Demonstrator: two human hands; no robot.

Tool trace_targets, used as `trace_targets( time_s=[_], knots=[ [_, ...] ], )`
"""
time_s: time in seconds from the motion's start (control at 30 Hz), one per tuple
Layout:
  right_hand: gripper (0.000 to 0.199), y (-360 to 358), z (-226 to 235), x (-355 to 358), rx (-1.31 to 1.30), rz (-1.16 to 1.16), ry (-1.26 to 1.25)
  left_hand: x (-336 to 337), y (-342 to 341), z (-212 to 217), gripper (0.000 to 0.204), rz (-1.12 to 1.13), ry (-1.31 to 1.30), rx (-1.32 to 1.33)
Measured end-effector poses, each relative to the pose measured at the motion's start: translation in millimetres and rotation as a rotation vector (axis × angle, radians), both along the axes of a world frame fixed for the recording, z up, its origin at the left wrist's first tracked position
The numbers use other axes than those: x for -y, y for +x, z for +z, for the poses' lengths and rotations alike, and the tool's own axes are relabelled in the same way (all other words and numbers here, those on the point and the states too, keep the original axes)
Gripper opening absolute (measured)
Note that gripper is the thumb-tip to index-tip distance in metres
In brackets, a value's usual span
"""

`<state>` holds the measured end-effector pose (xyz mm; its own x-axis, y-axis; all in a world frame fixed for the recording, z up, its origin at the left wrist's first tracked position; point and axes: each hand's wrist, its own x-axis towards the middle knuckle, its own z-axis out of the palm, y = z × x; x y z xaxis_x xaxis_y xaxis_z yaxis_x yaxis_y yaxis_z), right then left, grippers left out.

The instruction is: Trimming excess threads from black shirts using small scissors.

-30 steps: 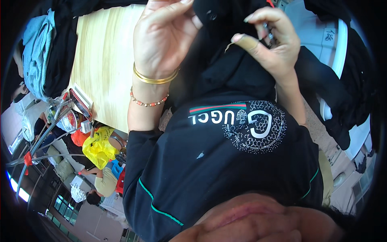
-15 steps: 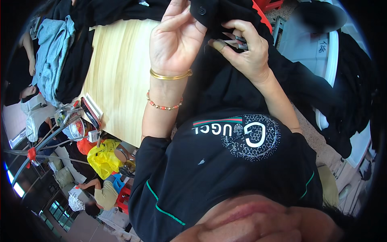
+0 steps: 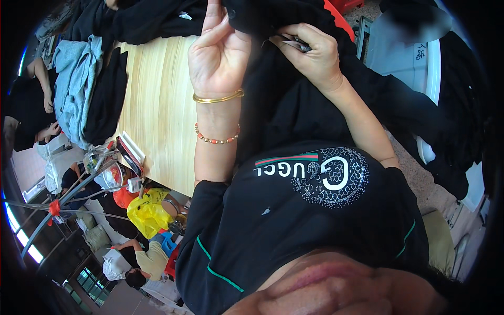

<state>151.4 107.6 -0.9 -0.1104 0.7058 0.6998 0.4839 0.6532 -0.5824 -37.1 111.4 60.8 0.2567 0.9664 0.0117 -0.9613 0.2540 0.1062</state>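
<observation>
At the top middle, my left hand (image 3: 219, 60) is turned palm toward me, its thumb and fingers pinching the edge of a black garment (image 3: 294, 13). A dark button (image 3: 232, 13) shows on the cloth beside the fingertips. My right hand (image 3: 317, 58) is closed around small thread snips (image 3: 298, 44), whose handles are mostly hidden in the fingers. The snips lie close against the garment, right of my left hand. Whether the blades touch a thread cannot be made out. The garment's dark cloth hangs down between my forearms.
A pale wooden table (image 3: 157, 89) lies to the left, with black clothes and a grey-blue garment (image 3: 76, 79) along its edge. A white tub (image 3: 433, 68) with black cloth stands right. A yellow bag (image 3: 149, 212) hangs lower left. Other people sit or stand at left.
Both hands have shifted slightly left and up with the garment. My right fingers have drawn closer together around the snips. The surroundings at left have shifted a little in the view.
</observation>
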Motion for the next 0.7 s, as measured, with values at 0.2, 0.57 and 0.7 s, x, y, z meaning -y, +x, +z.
trace_targets(
  time_s=[0.2, 0.57, 0.7],
  knots=[
    [0.022, 1.9, -2.7, -2.0, -0.02, 0.056, -0.019, -5.0, -4.4, -16.1, 0.062, -0.081, 0.003, 0.185],
    [0.017, 93.3, 39.9, 23.9, -0.627, 0.466, -0.265, -8.2, 5.6, -28.2, 0.026, 0.862, 0.736, -1.924],
    [0.019, 114.5, 62.5, 30.5, -0.609, 0.439, -0.189, -6.9, 20.6, -11.2, 0.025, 1.012, 0.937, -1.92]
  ],
)
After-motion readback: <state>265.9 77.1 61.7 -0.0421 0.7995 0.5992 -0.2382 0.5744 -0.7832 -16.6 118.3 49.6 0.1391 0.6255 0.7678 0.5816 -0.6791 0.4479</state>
